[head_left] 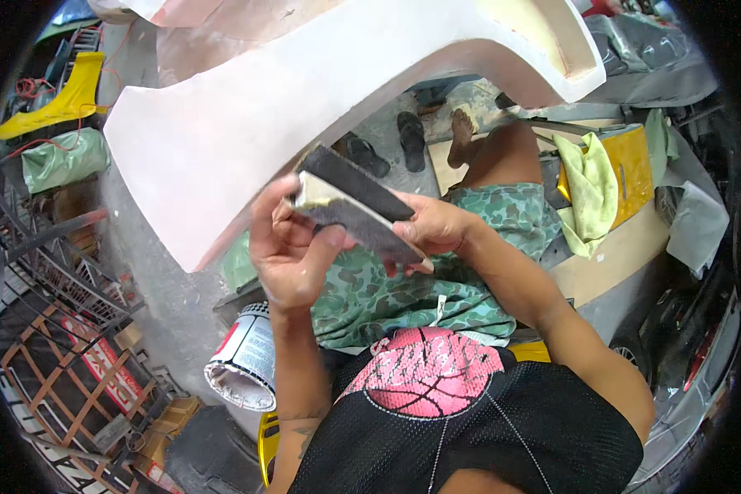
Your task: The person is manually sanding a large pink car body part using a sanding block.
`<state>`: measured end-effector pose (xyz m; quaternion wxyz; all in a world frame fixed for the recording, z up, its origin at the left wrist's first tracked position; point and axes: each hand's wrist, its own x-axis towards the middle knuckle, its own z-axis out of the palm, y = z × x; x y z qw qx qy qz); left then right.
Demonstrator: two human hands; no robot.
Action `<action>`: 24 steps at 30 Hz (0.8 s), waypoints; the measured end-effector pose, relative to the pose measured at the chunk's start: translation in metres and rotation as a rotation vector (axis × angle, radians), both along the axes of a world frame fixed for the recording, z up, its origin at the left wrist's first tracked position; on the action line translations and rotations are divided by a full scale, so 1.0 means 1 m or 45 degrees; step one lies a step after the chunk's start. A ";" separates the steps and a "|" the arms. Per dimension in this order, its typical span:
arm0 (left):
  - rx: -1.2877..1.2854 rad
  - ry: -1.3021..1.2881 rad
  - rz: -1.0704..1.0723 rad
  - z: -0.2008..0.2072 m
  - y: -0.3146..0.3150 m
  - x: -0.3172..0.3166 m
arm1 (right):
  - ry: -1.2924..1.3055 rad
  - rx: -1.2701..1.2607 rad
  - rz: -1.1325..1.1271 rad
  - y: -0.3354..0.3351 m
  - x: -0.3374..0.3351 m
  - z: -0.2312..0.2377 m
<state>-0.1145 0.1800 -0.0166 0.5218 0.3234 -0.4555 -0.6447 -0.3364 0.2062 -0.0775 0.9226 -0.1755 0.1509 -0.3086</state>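
Note:
A long sanding block [358,183] with a black face and a pale side is held slantwise between my two hands above my lap. Along its near side lies a dark grey sheet that looks like sandpaper [362,229]. My left hand [292,251] is closed on the block's left end, its thumb pressing the sheet and its fingers at the pale edge. The right end is gripped by my right hand [436,226], thumb on top and fingers underneath. Just beyond the block is a large whitish car fender [222,123], touched by neither hand as far as I can see.
A paint can [243,358] stands by my left forearm. A yellow-green cloth [589,193] hangs over a yellow object [630,173] at the right. Black slippers [412,142] lie on the floor beneath the fender. Metal racks [49,255] and a yellow panel [70,99] are at the left.

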 end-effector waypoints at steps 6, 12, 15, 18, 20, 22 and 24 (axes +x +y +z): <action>-0.075 -0.081 0.056 -0.015 0.005 0.009 | 0.401 -0.339 -0.446 0.007 0.019 0.015; -0.037 0.073 0.231 -0.013 -0.005 0.006 | 0.928 -1.157 -0.468 -0.014 0.017 0.061; -0.104 0.070 0.248 -0.010 -0.019 0.003 | 1.190 -0.948 -0.315 -0.021 0.023 0.080; -0.121 -0.321 0.235 -0.001 -0.038 0.009 | 1.634 -1.305 -0.629 -0.037 0.022 0.085; -0.598 -1.284 0.363 0.005 -0.056 0.028 | 2.044 -1.452 -0.660 -0.059 0.009 0.085; -0.671 -1.604 0.322 0.007 -0.068 0.037 | 2.375 -1.639 -0.590 -0.078 -0.004 0.086; -0.529 -2.143 0.083 0.003 -0.071 0.042 | 2.476 -1.750 -0.508 -0.080 -0.008 0.086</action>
